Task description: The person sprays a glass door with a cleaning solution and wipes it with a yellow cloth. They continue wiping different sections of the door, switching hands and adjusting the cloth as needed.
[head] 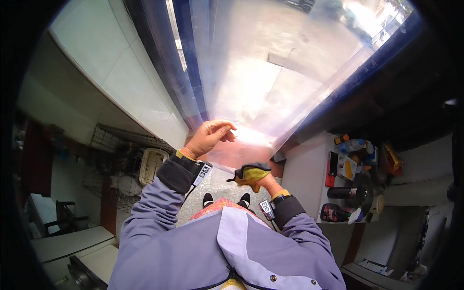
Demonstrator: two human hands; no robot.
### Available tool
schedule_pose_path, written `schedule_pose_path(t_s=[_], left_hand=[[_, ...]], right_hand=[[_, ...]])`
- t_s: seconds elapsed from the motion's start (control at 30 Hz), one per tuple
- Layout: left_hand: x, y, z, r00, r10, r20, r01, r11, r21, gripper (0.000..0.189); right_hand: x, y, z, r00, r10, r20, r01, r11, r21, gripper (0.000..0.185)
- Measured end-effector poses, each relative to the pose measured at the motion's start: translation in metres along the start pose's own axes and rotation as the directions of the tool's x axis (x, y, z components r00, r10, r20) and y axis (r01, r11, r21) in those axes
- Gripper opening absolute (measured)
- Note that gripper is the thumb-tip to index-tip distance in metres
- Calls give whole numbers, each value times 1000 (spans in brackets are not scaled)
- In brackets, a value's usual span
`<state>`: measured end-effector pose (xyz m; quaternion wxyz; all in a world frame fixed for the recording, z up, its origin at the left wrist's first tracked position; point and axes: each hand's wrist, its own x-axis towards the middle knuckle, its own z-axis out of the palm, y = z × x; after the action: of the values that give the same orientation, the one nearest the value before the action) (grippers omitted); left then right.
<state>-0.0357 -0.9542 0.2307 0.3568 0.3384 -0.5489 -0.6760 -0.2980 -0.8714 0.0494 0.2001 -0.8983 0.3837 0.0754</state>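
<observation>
My bare left hand (214, 135) is raised in front of a clear plastic door curtain (250, 150), its fingers bent. Whether it touches the plastic I cannot tell, and I see no object in it. Lower and to the right, my right hand (267, 181) is closed on a bunched yellow-and-grey fabric piece (251, 174), which looks like a work glove. The fabric covers most of the fingers. Both wrists wear dark bands with small devices. The curtain hangs across a bright doorway, and pale paving (290, 78) shows through it.
At right, a white tabletop (302, 177) carries several bottles, a black spray bottle (332, 212) and a red-and-black object (331, 169). On the left are a wire cage (108, 139) with a cream tray (152, 165) and a pale tiled wall (127, 69). My shoes (208, 199) stand on grey flooring.
</observation>
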Motion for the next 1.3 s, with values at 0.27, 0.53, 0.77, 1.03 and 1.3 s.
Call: schedule_pose_path(t_s=[0.27,0.53,0.77,1.03,1.3], left_hand=[[2,-3,5,997,21,78,-20,1000,-24,23],[8,-14,1,988,92,122,-79,991,-108,24],[3,-6,0,996,45,73,-41,998,-56,24],[6,-2,9,995,-11,101,11,1000,1,25],[3,-9,18,984,-15,178,22,999,-38,24]], right_hand=[[-21,21,-101,961,277,-20,-234,846,480,32],[-38,15,-310,561,408,-720,507,518,689,35],[-15,1,-187,627,199,-753,455,691,562,37],[1,-43,11,881,-25,-473,56,997,50,21],[-28,-63,173,734,675,-69,-294,407,865,38]])
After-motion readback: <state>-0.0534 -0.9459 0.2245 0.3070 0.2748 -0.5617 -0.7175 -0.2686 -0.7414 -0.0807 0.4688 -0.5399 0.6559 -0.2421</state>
